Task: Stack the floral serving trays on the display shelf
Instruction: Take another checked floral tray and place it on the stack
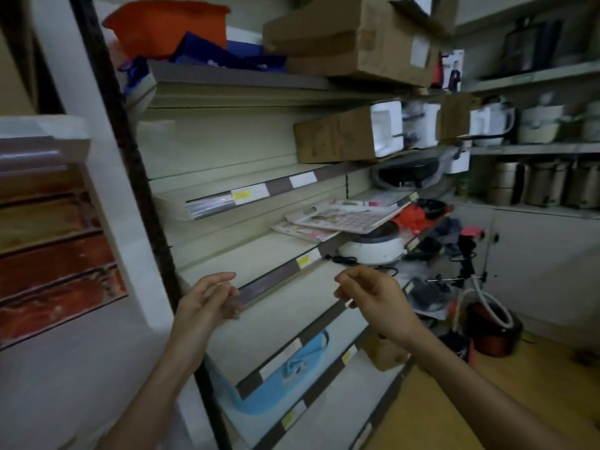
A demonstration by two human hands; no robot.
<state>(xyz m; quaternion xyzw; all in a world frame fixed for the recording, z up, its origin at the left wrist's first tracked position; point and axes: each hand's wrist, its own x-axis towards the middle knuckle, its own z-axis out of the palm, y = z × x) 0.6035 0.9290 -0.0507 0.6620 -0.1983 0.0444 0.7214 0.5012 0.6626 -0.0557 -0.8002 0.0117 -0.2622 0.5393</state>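
A stack of flat floral serving trays [344, 216], pale with pink and patterned print, lies on a cream display shelf [259, 254] to the right of centre. My left hand [207, 300] hovers in front of that shelf's front edge with fingers loosely curled and nothing in it. My right hand [370, 297] is raised level with it, about a shelf-width to the right, fingers also loosely bent and holding nothing. Both hands are below and in front of the trays, not touching them.
Cardboard boxes [341, 134] sit on the shelves above, with orange and blue fabric [168, 27] at the top. A white round appliance [373, 248] lies under the trays. A blue item [285, 371] is on a lower shelf. A dark upright post [130, 157] stands left; clutter lies on the floor at right.
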